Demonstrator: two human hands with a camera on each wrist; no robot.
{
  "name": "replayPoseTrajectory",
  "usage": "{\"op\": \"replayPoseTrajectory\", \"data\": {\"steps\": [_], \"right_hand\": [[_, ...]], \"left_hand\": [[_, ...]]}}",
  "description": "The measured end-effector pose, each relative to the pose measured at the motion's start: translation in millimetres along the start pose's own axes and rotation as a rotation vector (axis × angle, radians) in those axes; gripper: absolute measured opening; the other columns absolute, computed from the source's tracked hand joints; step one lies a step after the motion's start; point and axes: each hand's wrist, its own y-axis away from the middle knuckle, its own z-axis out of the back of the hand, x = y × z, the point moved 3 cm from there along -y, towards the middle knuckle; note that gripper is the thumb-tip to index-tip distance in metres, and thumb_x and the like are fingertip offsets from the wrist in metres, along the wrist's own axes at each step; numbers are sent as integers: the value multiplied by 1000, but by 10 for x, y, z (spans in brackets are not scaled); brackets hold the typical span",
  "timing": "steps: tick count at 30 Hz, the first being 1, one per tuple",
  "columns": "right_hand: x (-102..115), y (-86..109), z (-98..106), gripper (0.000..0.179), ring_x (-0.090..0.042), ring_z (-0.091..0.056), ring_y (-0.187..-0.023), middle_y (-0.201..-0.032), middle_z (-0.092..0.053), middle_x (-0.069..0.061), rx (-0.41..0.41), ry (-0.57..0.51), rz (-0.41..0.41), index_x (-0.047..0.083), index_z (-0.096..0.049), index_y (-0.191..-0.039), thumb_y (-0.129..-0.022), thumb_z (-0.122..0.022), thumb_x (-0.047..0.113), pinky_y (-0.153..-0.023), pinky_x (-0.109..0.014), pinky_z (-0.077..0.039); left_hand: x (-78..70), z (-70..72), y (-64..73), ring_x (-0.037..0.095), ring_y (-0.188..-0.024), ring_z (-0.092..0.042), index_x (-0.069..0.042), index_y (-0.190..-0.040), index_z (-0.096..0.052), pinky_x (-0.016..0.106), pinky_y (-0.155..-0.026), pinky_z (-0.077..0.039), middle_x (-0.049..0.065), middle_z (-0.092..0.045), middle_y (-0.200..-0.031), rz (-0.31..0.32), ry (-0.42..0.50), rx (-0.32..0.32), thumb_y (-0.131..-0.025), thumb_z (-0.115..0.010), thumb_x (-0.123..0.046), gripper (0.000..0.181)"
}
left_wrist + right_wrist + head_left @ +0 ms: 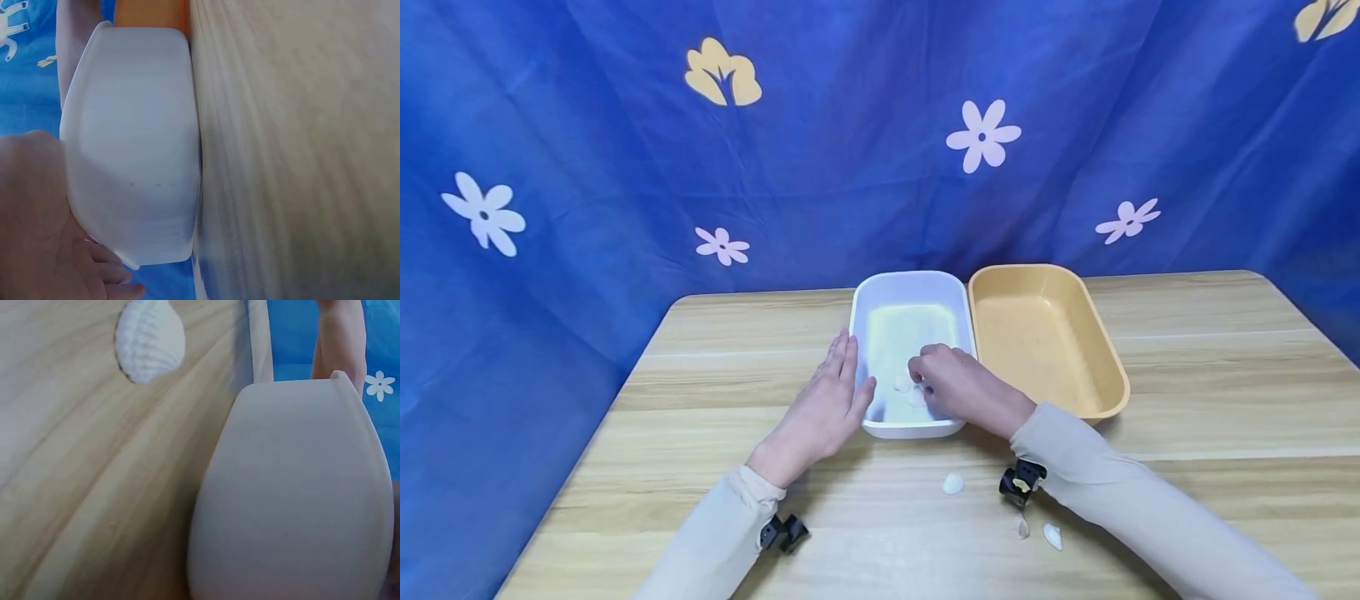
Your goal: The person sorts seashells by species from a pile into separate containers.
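A white plastic bin (912, 430) stands on the table, with small white seashells (901, 383) on its floor. My left hand (820, 412) rests its straight fingers along the bin's left rim; the left wrist view shows the palm against the outer wall. Over the right side of the bin, my right hand (962, 385) reaches in with fingers bent down beside the shells. I cannot tell whether a shell is between its fingertips. On the table in front lie a white ribbed seashell (150, 340), a pinkish shell (1023, 526) and another white shell (1052, 536).
A yellow-orange bin (1101, 367) stands right beside the white one, under the right forearm's far side. Behind the wooden table (700, 400) hangs a blue curtain (850, 167) with flower prints. Small black cameras (1021, 482) are strapped at both wrists.
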Motion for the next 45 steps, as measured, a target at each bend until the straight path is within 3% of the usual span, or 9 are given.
{"op": "replayPoseTrajectory", "data": {"steps": [4, 9, 14, 18, 29, 38, 45], "right_hand": [[16, 39, 82, 18, -19, -58, -68, -79, -64, -5, -5, 33, -15, 6, -71, -86, -77, -65, -8, -60, -30, -51], [62, 139, 369, 21, -18, -61, -75, -84, -67, -3, -69, 32, 6, 8, -71, -90, -79, -63, -8, -65, -31, -53], [80, 363, 649, 23, -15, -61, -76, -87, -67, -1, -167, -5, 30, 8, -72, -92, -79, -61, -9, -65, -30, -52], [75, 586, 752, 21, -12, -58, -73, -85, -66, 1, -219, -8, 52, 8, -71, -89, -78, -63, -8, -65, -29, -51], [100, 1135, 727, 28, -4, -59, -75, -85, -63, 10, -309, 28, 111, 15, -68, -86, -71, -76, -7, -64, -27, -54], [80, 1296, 600, 26, -2, -59, -74, -84, -63, 12, -317, 34, 102, 14, -69, -86, -71, -70, -6, -62, -25, -53], [76, 1396, 527, 26, -3, -60, -76, -84, -62, 12, -256, 20, 78, 15, -69, -88, -71, -74, -4, -63, -26, -53]], "left_hand": [[-22, -6, -15, 39, -144, -13, 14, -147, -16, 49, -116, -21, 31, -9, -155, -2, 9, 1, -104, -34, -33, 67], [-16, 4, -35, 40, -144, -12, 14, -147, -14, 49, -116, -20, 30, -7, -156, 5, 7, 15, -104, -33, -34, 67], [4, 4, -24, 39, -145, -12, 14, -148, -13, 49, -116, -20, 29, -6, -156, 13, 2, 23, -104, -33, -34, 67], [16, -4, -10, 38, -145, -11, 14, -147, -14, 49, -116, -20, 29, -6, -156, 13, 1, 21, -104, -32, -34, 67], [17, -6, -6, 39, -145, -11, 13, -148, -13, 48, -117, -19, 29, -6, -156, 8, 4, 22, -104, -31, -35, 67], [10, 3, 5, 38, -145, -10, 13, -148, -13, 49, -117, -19, 29, -5, -156, 12, 4, 28, -104, -32, -34, 67], [-1, 19, 7, 39, -145, -10, 14, -147, -14, 49, -117, -19, 29, -7, -156, 11, -7, 27, -104, -32, -34, 67]]}}
